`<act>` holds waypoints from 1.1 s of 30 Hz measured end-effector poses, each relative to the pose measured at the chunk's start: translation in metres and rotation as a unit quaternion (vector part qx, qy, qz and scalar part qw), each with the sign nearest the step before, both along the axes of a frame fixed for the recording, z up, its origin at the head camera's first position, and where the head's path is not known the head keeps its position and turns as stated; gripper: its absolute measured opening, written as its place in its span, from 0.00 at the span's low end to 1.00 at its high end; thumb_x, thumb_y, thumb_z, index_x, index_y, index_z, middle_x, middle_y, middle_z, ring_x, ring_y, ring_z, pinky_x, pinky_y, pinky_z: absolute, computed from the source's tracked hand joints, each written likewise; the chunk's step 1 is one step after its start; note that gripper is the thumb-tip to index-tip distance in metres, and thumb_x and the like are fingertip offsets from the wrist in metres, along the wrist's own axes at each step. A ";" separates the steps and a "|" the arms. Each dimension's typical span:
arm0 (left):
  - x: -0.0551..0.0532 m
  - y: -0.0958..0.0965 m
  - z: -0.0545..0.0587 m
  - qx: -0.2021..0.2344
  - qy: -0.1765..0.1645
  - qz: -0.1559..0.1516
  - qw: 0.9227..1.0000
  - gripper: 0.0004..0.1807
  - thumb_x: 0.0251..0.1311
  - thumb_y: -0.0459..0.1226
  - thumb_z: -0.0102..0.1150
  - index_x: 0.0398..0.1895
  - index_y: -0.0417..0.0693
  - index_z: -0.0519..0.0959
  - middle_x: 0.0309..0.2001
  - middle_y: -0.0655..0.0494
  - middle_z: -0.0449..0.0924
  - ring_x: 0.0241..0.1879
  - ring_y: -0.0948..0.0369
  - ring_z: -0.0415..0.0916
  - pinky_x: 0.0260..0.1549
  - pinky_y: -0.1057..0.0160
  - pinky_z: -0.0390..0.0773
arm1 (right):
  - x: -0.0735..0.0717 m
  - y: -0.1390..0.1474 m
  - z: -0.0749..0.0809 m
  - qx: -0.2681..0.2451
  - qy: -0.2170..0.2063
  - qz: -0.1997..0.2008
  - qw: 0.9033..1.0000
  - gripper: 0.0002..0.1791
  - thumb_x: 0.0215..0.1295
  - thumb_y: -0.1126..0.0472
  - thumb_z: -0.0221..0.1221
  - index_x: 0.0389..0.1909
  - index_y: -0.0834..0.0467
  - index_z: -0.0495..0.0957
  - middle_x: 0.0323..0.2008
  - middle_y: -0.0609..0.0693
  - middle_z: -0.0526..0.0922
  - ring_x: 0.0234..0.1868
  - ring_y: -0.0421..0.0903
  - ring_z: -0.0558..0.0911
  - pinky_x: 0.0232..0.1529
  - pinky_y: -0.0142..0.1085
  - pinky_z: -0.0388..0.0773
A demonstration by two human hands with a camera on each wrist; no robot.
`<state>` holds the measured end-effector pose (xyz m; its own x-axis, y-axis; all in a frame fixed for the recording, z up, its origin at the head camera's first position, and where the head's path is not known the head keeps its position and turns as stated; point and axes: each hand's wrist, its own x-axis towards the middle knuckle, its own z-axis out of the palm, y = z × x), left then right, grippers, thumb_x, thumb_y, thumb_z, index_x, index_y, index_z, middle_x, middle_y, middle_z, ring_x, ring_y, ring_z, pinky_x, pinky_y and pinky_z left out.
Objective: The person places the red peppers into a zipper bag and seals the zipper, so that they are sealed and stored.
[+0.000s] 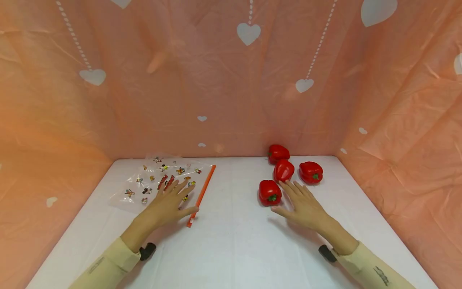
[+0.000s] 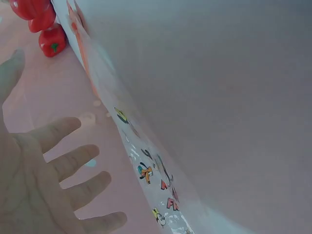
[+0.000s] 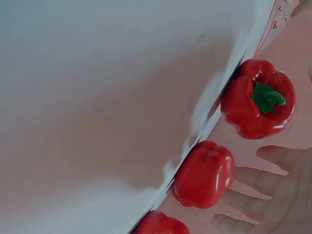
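My left hand [image 1: 167, 205], fingers spread, hovers over the near right part of a clear plastic bag [image 1: 133, 202] printed with cartoon figures. An orange slider strip [image 1: 206, 185] runs along the bag's right edge, close to my thumb. On the right, my right hand [image 1: 304, 206] is held with spread fingers just above the table, near several red bell peppers. The nearest bell pepper [image 1: 269, 192] lies left of its fingertips, its green stem facing me. Behind it sit another bell pepper [image 1: 283, 170], one at the back [image 1: 278, 154] and one to the right [image 1: 311, 173]. Both hands hold nothing.
A white-covered table [image 1: 231, 249] lies under everything. Peach-coloured cloth [image 1: 223, 88] with white hearts rises behind it and along both sides. A dark wrist camera [image 1: 148, 251] sits at the left cuff and another camera [image 1: 327, 253] at the right cuff.
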<state>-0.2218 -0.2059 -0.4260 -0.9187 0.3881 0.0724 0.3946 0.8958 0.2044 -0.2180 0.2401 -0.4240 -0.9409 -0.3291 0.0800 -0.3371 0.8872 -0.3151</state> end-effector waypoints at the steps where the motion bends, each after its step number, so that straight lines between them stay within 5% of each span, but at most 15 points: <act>1: -0.001 0.001 0.000 -0.003 -0.003 0.000 1.000 0.48 0.70 0.67 0.57 0.83 0.48 0.64 0.84 0.41 0.56 0.82 0.34 0.50 0.75 0.25 0.42 | -0.001 -0.001 0.000 -0.001 -0.001 0.001 1.000 0.55 0.66 0.31 0.65 0.84 0.57 0.58 0.82 0.65 0.60 0.82 0.69 0.56 0.79 0.67 0.49; 10: -0.017 0.011 -0.004 -0.040 -0.022 -0.009 0.999 0.46 0.73 0.66 0.55 0.83 0.46 0.64 0.83 0.36 0.57 0.81 0.34 0.53 0.75 0.25 0.46 | -0.009 -0.010 0.001 -0.007 -0.008 -0.006 1.000 0.55 0.66 0.31 0.66 0.83 0.59 0.61 0.80 0.65 0.65 0.79 0.69 0.62 0.75 0.70 0.59; 19: -0.025 0.018 -0.006 -0.030 -0.055 0.001 0.998 0.45 0.74 0.63 0.57 0.82 0.44 0.64 0.81 0.37 0.61 0.80 0.34 0.57 0.75 0.27 0.50 | -0.016 -0.017 0.000 -0.004 0.006 -0.007 1.000 0.53 0.65 0.32 0.67 0.80 0.62 0.65 0.75 0.64 0.72 0.76 0.68 0.68 0.70 0.70 0.67; 33: -0.029 0.027 -0.005 -0.054 -0.051 -0.004 0.997 0.40 0.72 0.57 0.64 0.77 0.41 0.72 0.74 0.39 0.73 0.71 0.36 0.72 0.66 0.34 0.73 | -0.020 -0.028 0.000 -0.012 -0.007 -0.028 1.000 0.53 0.62 0.32 0.70 0.78 0.61 0.67 0.69 0.62 0.77 0.69 0.66 0.75 0.60 0.68 0.78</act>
<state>-0.2510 -0.1789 -0.4311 -0.9163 0.3953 -0.0646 0.3831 0.9120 0.1467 -0.2379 0.2120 -0.4236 -0.9589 -0.2742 0.0734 -0.2825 0.8967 -0.3407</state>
